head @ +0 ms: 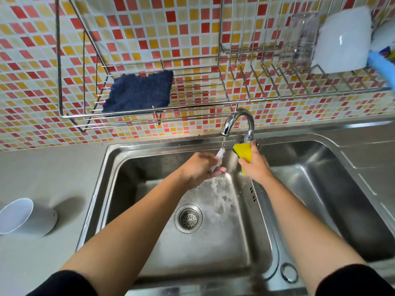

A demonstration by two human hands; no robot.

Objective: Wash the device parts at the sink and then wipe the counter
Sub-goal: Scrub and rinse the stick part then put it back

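Both hands at the faucet, rinsing a small part.

From my feed, the left hand point(199, 167) is curled around a small white part point(218, 159), holding it right under the faucet point(237, 122) stream, water splashing into the sink point(213, 242) basin just below it. The right hand point(255, 165) is clenched on a yellow sponge point(243, 152), up against the faucet base, just beside the left. Drain point(188, 218) sits below both hands. Well off to the left of the left arm a white cup point(25, 216) lies tipped on the counter point(42, 178). Above the hands, a dark blue cloth point(139, 92) rests in the wire rack point(192, 82).
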